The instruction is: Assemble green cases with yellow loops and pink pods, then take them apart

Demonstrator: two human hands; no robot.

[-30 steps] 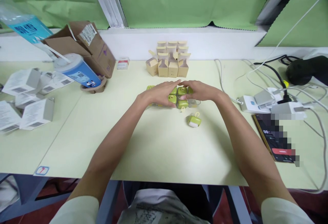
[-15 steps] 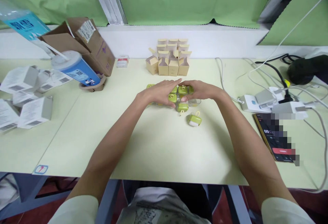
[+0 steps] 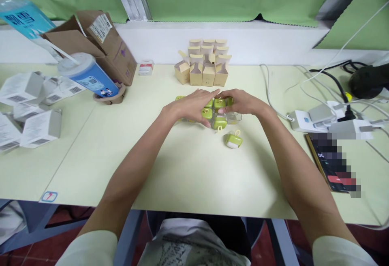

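Observation:
Several small green cases (image 3: 219, 104) with pale yellow loops stand close together on the desk, with clear plastic showing around them. My left hand (image 3: 194, 106) lies over the left part of the group, thumb apart from the stretched fingers; it covers some cases. My right hand (image 3: 240, 101) curls round a case at the group's right end, thumb in front and fingers behind. Beside that hand, a clear plastic tray (image 3: 235, 117) partly shows. A single green-and-white case (image 3: 234, 140) with a loop lies apart, nearer to me.
Open cardboard boxes (image 3: 208, 75) stand in rows by the wall. On the left are white boxes (image 3: 42, 130), a blue tub (image 3: 94, 79) and a brown carton (image 3: 118, 61). A power strip (image 3: 304, 121), cables and a phone (image 3: 328, 162) occupy the right.
The whole view has shifted slightly. My hands stay at the group of green cases with almost the same pose, and the single case lies where it was.

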